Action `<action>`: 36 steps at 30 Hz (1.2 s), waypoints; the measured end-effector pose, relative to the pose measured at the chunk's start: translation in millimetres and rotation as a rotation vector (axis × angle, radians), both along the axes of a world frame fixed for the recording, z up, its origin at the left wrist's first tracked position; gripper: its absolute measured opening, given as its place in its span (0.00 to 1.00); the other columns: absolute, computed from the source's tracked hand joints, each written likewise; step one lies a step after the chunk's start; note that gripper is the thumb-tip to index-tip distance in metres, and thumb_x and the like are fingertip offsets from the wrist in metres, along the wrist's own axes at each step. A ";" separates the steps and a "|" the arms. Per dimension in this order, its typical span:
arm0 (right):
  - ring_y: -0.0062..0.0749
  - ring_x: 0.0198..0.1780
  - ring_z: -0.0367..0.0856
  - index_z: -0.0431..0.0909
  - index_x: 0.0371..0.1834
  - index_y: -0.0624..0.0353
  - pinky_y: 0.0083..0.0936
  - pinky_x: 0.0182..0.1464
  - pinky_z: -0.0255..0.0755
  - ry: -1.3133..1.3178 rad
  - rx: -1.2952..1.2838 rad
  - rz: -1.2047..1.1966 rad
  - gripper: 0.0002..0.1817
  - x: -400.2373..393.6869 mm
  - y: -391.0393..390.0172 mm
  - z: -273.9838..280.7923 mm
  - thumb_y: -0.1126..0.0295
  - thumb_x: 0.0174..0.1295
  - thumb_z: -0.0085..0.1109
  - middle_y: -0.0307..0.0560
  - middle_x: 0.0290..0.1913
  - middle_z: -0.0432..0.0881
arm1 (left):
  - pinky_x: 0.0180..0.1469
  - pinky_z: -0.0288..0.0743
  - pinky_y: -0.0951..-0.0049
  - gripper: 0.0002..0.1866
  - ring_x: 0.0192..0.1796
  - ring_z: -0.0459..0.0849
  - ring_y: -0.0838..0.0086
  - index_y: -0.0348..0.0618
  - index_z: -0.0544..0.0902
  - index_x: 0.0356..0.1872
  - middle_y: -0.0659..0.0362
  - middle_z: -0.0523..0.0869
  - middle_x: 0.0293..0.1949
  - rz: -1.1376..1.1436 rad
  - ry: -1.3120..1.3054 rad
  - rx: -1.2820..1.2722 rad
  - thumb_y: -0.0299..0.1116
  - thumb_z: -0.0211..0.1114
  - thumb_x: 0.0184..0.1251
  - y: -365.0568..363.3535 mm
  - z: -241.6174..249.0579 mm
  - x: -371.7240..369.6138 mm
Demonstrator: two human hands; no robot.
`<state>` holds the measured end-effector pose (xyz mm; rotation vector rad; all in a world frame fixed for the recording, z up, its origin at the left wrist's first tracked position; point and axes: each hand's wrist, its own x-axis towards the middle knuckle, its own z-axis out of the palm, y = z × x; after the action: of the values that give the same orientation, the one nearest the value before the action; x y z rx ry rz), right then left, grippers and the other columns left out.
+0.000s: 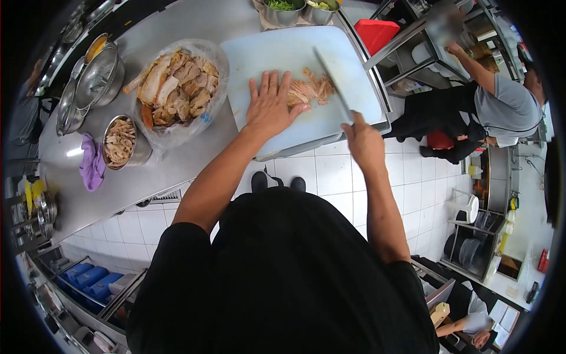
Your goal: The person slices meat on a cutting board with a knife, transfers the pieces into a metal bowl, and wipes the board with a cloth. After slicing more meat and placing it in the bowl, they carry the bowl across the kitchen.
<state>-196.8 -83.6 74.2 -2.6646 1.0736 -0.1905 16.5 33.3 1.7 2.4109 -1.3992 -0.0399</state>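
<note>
A pale blue-white cutting board (265, 50) lies in front of me with sliced and chopped cooked meat (312, 89) near its middle. My right hand (364, 141) is closed around the handle of a knife (333, 76), whose long blade slants across the board just right of the meat. My left hand (271, 105) is flat on the board with fingers stretched out, its thumb against the meat's left side. Whether meat lies beneath that palm is hidden. To the left, a clear plastic bag (215, 65) holds large pieces of cooked meat (177, 88).
Left on the steel counter (68, 203) are a metal container of shredded meat (119, 141), a purple cloth (91, 162) and metal strainers (97, 76). Metal bowls with greens (283, 6) stand behind the board. A co-worker (507, 109) stands at right; another person (474, 318) is lower right.
</note>
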 end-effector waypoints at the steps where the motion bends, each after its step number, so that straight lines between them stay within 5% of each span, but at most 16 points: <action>1: 0.60 0.40 0.87 0.76 0.59 0.57 0.50 0.43 0.79 0.013 0.000 0.042 0.20 1.5 4.4 2.2 0.58 0.71 0.58 0.61 0.37 0.88 | 0.81 0.38 0.43 0.51 0.83 0.48 0.47 0.42 0.53 0.81 0.41 0.57 0.79 0.010 0.005 -0.023 0.72 0.51 0.70 -7.9 -2.9 2.1; 4: 0.55 0.29 0.86 0.73 0.61 0.59 0.43 0.33 0.77 -0.160 0.058 0.107 0.21 -8.9 -5.8 3.0 0.59 0.71 0.61 0.60 0.30 0.85 | 0.82 0.39 0.45 0.49 0.82 0.51 0.49 0.43 0.57 0.80 0.43 0.60 0.78 -0.005 0.054 -0.107 0.70 0.52 0.71 -32.2 -0.9 7.4; 7: 0.42 0.26 0.85 0.73 0.66 0.58 0.38 0.30 0.77 -0.209 0.594 -0.241 0.24 -33.1 -19.8 19.0 0.58 0.72 0.59 0.56 0.28 0.84 | 0.82 0.44 0.50 0.46 0.80 0.57 0.51 0.43 0.67 0.75 0.45 0.66 0.76 -0.147 0.149 -0.160 0.71 0.55 0.69 -49.9 5.0 12.0; 8: 0.28 0.18 0.76 0.66 0.76 0.53 0.29 0.20 0.71 -0.330 0.751 -0.315 0.30 -49.4 -28.2 8.0 0.58 0.73 0.57 0.46 0.24 0.78 | 0.81 0.46 0.51 0.45 0.80 0.59 0.52 0.43 0.71 0.73 0.46 0.68 0.75 -0.224 0.166 -0.145 0.70 0.57 0.68 -54.6 5.0 13.9; 13: 0.24 0.16 0.71 0.53 0.84 0.43 0.26 0.15 0.65 -0.452 0.947 -0.302 0.37 -73.9 -32.0 -16.1 0.59 0.74 0.56 0.43 0.24 0.74 | 0.77 0.57 0.54 0.38 0.72 0.68 0.53 0.45 0.81 0.63 0.47 0.75 0.67 -0.268 0.168 -0.263 0.66 0.67 0.63 -50.5 4.2 -6.4; 18: 0.24 0.14 0.71 0.53 0.84 0.45 0.27 0.15 0.67 -0.308 0.956 -0.144 0.37 -32.9 -0.6 -15.8 0.62 0.75 0.56 0.42 0.23 0.74 | 0.73 0.64 0.55 0.38 0.66 0.72 0.50 0.46 0.83 0.62 0.48 0.76 0.63 0.048 -0.025 -0.406 0.65 0.70 0.59 -57.7 4.1 -51.0; 22: 0.22 0.15 0.69 0.51 0.84 0.45 0.26 0.15 0.67 -0.375 1.034 -0.010 0.38 -15.7 29.0 -37.4 0.65 0.74 0.57 0.40 0.23 0.73 | 0.71 0.67 0.55 0.26 0.65 0.72 0.49 0.44 0.82 0.60 0.45 0.74 0.63 0.242 0.076 -0.579 0.42 0.72 0.61 -60.0 -10.4 -44.6; 26: 0.24 0.16 0.72 0.48 0.85 0.46 0.28 0.20 0.70 -0.345 0.988 0.169 0.40 6.8 50.4 -18.5 0.62 0.74 0.57 0.44 0.25 0.79 | 0.71 0.67 0.56 0.20 0.68 0.72 0.47 0.45 0.83 0.57 0.44 0.74 0.65 0.372 0.097 -0.882 0.37 0.69 0.65 -27.0 14.2 -34.1; 27: 0.21 0.16 0.69 0.50 0.85 0.46 0.26 0.17 0.67 -0.383 1.009 0.220 0.39 17.2 60.5 -4.1 0.69 0.73 0.57 0.40 0.26 0.75 | 0.70 0.67 0.56 0.20 0.68 0.73 0.47 0.45 0.83 0.58 0.44 0.74 0.65 0.412 0.072 -0.902 0.37 0.68 0.66 -8.8 31.3 -23.4; 30: 0.49 0.26 0.84 0.50 0.84 0.46 0.40 0.33 0.78 -0.313 0.836 0.474 0.39 58.9 82.4 6.8 0.60 0.73 0.57 0.61 0.35 0.87 | 0.70 0.67 0.55 0.19 0.67 0.73 0.46 0.44 0.83 0.56 0.43 0.74 0.63 0.543 -0.111 -0.975 0.34 0.68 0.65 39.2 68.4 4.6; 32: 0.28 0.17 0.74 0.52 0.84 0.46 0.30 0.23 0.71 -0.378 0.782 0.651 0.38 92.7 104.1 9.5 0.64 0.74 0.57 0.49 0.30 0.82 | 0.69 0.68 0.56 0.17 0.65 0.75 0.48 0.44 0.83 0.55 0.44 0.76 0.63 0.642 -0.266 -0.995 0.35 0.67 0.66 79.7 82.1 31.6; 36: 0.35 0.19 0.78 0.54 0.83 0.46 0.32 0.27 0.75 -0.568 0.555 0.927 0.37 165.1 158.5 13.5 0.60 0.73 0.57 0.52 0.28 0.81 | 0.64 0.72 0.60 0.13 0.60 0.80 0.55 0.45 0.85 0.52 0.51 0.84 0.56 0.781 -0.387 -0.998 0.37 0.65 0.70 167.1 101.9 88.3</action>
<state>-31.7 74.8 87.8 -2.1075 -0.2796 -0.3554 104.8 200.4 103.6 1.9079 -0.2945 1.0741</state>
